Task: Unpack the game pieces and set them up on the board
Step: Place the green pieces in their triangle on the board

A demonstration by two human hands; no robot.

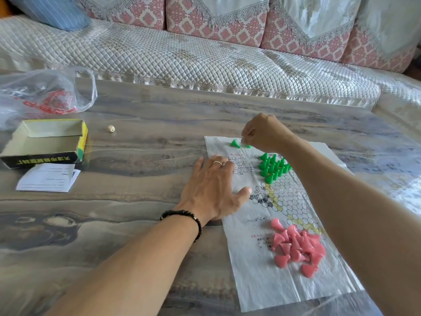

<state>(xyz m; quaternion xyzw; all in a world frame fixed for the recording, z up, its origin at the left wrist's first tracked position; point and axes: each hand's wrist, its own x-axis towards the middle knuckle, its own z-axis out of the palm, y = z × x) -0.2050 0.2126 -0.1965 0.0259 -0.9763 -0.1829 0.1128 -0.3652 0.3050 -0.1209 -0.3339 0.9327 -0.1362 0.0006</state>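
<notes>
The right hand reaches to the far end of the thin paper board spread on the bench, and its grip is closed to a pinch: fingertips and thumb curl down onto a small green piece that sits at the board's far edge. Just to the left of that grip another loose green piece lies tilted on the board, touching nothing else. Nearer the person from the grip, and a little to its right, a cluster of upright green pieces stands packed together on the printed grid of circles. The left hand lies flat with fingers spread and straight, its palm pressing the board's left edge, holding nothing; it wears a ring, and a dark beaded bracelet circles the wrist. Further toward the person, well apart from both hands, a heap of pink pieces lies tumbled on the board, most on their sides. Far to the left of the grip, a small pale die sits alone on the bench, then an open cardboard box with a folded paper leaflet just in front of it, and a crumpled clear plastic bag with red print behind the box. A quilted sofa runs along the bench's far side.
</notes>
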